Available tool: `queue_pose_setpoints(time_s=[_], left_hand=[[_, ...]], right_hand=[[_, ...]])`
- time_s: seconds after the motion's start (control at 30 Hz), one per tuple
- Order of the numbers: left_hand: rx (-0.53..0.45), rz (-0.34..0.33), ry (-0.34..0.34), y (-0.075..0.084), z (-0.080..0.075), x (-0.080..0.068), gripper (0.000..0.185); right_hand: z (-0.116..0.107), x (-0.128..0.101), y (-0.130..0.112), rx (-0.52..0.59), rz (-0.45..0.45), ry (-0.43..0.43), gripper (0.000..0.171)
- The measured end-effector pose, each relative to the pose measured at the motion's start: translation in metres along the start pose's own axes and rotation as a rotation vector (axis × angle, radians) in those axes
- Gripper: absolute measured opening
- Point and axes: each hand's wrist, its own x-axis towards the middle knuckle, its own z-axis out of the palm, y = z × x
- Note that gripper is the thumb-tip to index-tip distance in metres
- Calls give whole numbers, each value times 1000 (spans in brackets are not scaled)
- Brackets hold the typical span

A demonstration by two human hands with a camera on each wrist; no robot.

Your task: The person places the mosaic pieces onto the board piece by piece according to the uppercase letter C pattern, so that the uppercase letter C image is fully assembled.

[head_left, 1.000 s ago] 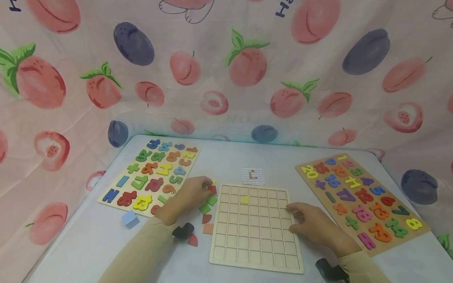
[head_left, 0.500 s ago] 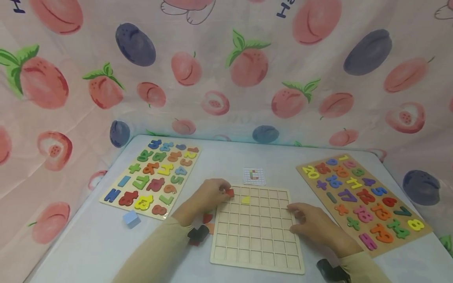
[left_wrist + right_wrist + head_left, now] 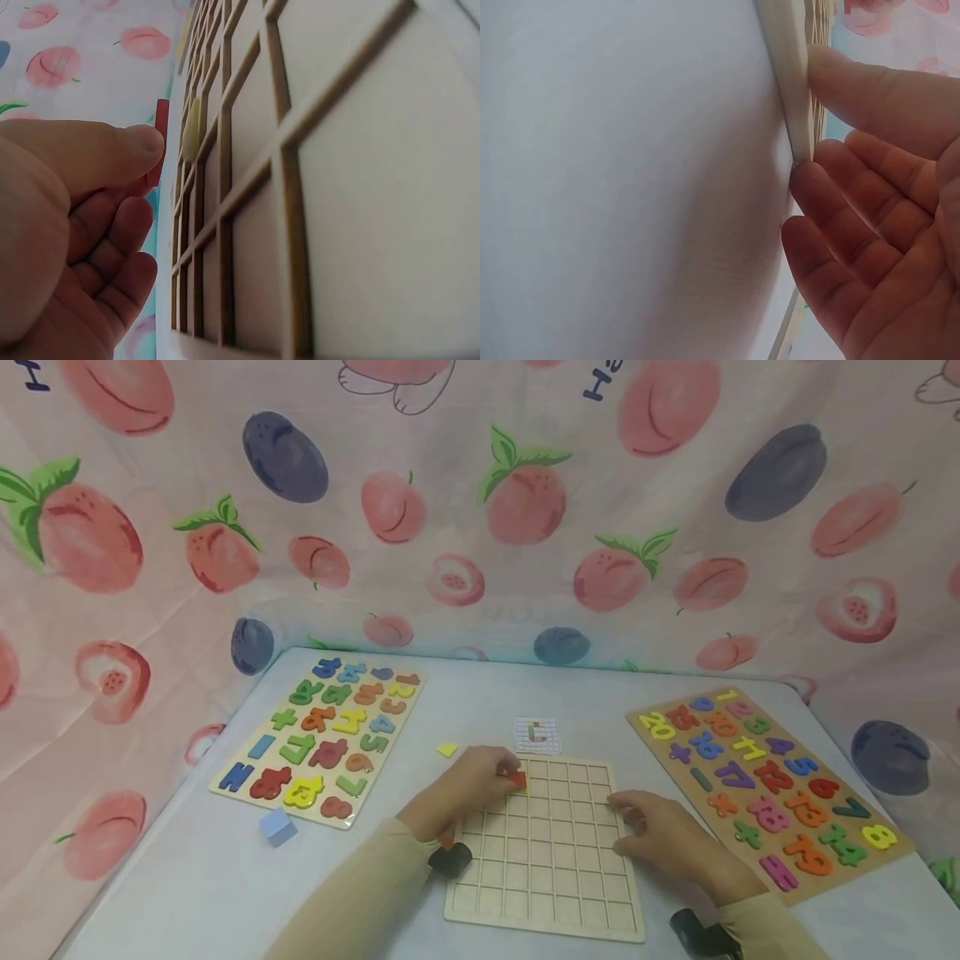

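Observation:
My left hand [image 3: 471,783] pinches a small red tile [image 3: 161,112] between thumb and fingers, above the upper-left part of a pale wooden grid board [image 3: 566,868]. In the left wrist view a yellow tile [image 3: 192,131] stands in one of the board's cells, just beside the red one. From the head view, the red tile partly covers this yellow tile. At the board's right edge rests my right hand [image 3: 667,833], its thumb and fingertips touching the rim, fingers loosely bent. The left forearm hides most of the ground left of the board.
A pattern card [image 3: 537,735] lies behind the board, a loose yellow tile [image 3: 447,749] to its left. Number puzzle boards flank it: one left [image 3: 318,735], one right [image 3: 765,785]. A light-blue cube [image 3: 278,827] sits near the left one. A fruit-printed curtain [image 3: 480,527] hangs behind.
My left hand has picked up the red tile from left of the board and carried it right, over the yellow tile's area. The right hand has stayed at the rim.

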Motion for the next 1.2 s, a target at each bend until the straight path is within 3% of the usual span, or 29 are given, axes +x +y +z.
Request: queue_pose_setpoints(time_s=[0.57, 0.83, 1.2], left_hand=[[49, 21, -68, 16, 10, 5, 28], [83, 84, -51, 18, 13, 8, 26], [128, 75, -72, 20, 16, 11, 28]], right_hand=[[1, 1, 1, -26, 9, 3, 60], [0, 0, 1, -21, 12, 7, 59], [1, -1, 2, -28, -29, 29, 58]])
